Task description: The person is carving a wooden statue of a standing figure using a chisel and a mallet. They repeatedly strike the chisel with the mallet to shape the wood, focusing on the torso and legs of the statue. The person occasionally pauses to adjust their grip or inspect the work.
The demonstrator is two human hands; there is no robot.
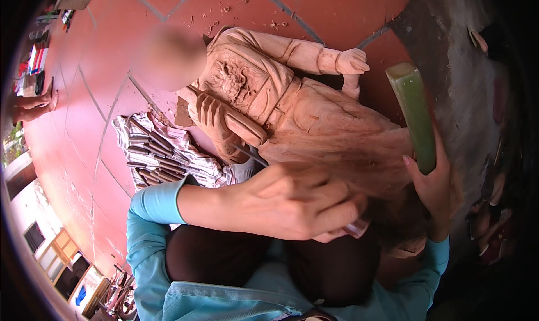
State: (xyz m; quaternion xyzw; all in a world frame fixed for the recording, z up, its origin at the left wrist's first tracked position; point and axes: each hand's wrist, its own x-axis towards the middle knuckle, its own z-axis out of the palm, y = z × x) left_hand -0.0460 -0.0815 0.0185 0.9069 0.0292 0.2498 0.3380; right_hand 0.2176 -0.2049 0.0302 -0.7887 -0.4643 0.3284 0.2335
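Note:
A carved wooden statue (331, 124) of a robed figure lies across the floor in front of me, its head end at the far left and blurred. My left hand (292, 203) is closed around a chisel (356, 228). The chisel's handle end shows below my fingers, and a thin dark shaft sticks out toward the statue's carved hand; the cutting tip is hard to make out. On the right, my right hand (435, 180) grips the lower end of a green bar-shaped mallet (412, 108), held upright beside the statue's lower robe.
Several dark-handled carving tools (157, 155) lie on a striped cloth (210, 172) to the left. Wood shavings (227, 9) dot the red tiled floor (112, 57). A person's bare foot (48, 99) is at the far left. A bicycle (118, 290) stands lower left.

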